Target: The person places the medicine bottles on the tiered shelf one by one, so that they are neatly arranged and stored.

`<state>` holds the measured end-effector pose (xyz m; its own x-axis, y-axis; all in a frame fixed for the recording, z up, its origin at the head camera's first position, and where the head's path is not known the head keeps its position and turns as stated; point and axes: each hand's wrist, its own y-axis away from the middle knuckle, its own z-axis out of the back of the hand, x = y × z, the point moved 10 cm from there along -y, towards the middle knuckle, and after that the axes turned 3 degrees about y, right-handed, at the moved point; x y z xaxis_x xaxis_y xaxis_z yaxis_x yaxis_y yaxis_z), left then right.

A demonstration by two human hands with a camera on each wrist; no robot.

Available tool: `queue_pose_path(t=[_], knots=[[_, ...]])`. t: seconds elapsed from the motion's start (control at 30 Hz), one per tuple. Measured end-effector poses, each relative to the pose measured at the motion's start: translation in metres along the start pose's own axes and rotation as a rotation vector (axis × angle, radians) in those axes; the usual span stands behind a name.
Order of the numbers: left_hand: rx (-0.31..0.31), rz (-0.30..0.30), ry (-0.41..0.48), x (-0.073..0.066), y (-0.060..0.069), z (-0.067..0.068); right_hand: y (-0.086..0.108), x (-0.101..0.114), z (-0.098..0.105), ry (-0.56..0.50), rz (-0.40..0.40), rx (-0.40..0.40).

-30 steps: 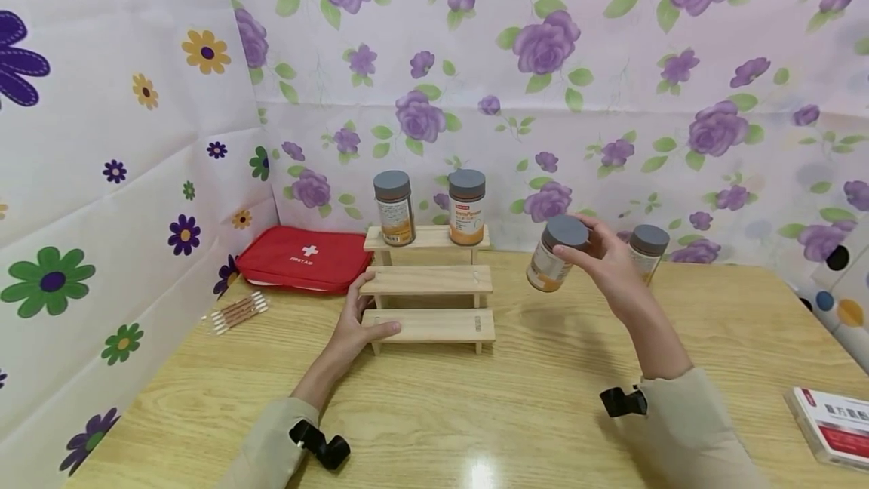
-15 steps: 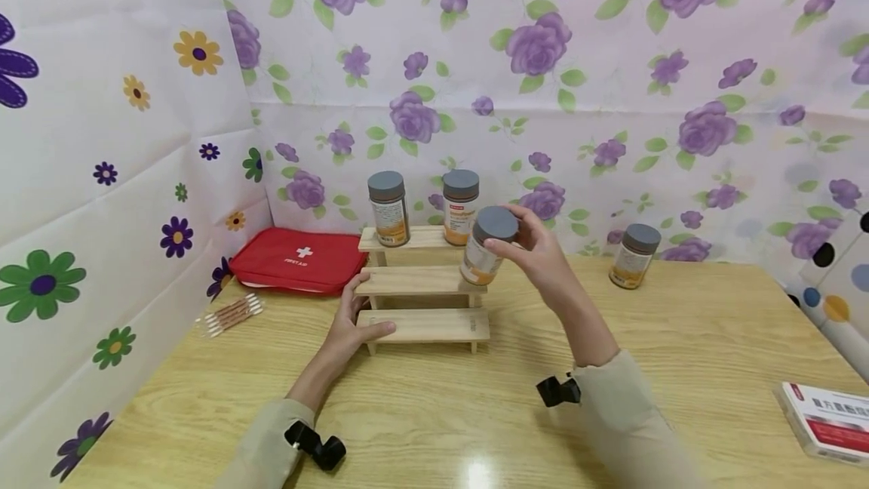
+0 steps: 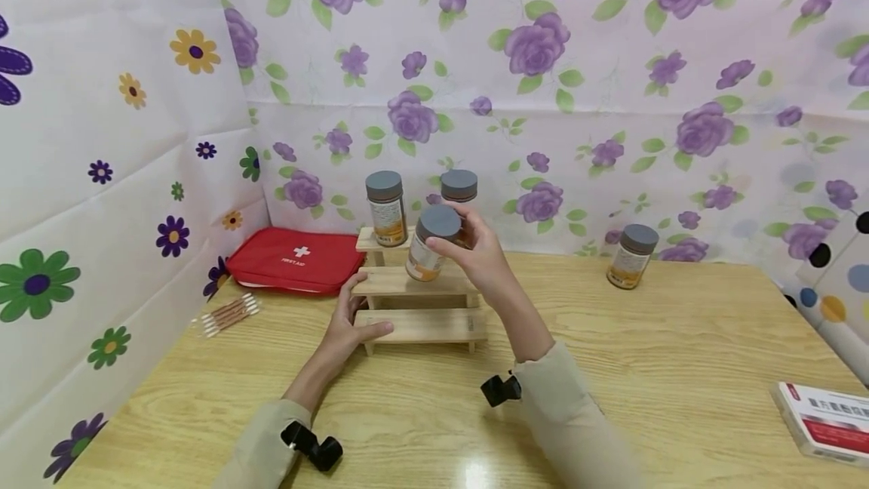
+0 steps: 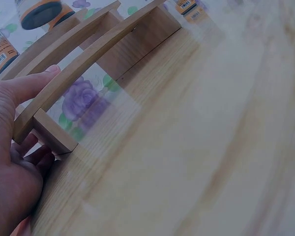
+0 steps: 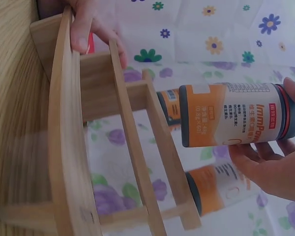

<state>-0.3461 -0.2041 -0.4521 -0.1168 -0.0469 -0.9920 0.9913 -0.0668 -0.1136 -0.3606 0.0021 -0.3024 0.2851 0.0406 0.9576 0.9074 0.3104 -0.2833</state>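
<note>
Gripping a jar [image 3: 425, 255] by its lid end, the right hand [image 3: 480, 253] held it just above the middle step [image 3: 383, 283] of the wooden stand [image 3: 421, 321], thumb and bent fingers pinching opposite sides, perhaps so its base was free. The left hand [image 3: 345, 329] clasped the stand's left end, thumb on the bottom step [image 3: 441, 325] and fingers bent round the edge, probably to steady it. Two other jars [image 3: 388, 221] stood upright on the top step [image 3: 367, 240].

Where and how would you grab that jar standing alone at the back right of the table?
Probably grip the lone jar round its body, just below the grey lid, coming from the front with the right hand once free: the jar is round and upright, with flowered cloth behind.
</note>
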Motion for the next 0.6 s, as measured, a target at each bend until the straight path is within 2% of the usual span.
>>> queue_pose_path(t=[0.23, 0.43, 0.6], knots=[[0.003, 0.007, 0.0, -0.001, 0.002, 0.0, -0.01, -0.007, -0.021, 0.015, -0.002, -0.022], [0.01, 0.003, 0.001, 0.0, 0.001, 0.001, -0.015, -0.013, -0.031, 0.009, -0.006, -0.074], [0.01, 0.006, 0.0, 0.001, 0.0, 0.0, -0.016, -0.018, -0.039, 0.026, -0.001, -0.076]])
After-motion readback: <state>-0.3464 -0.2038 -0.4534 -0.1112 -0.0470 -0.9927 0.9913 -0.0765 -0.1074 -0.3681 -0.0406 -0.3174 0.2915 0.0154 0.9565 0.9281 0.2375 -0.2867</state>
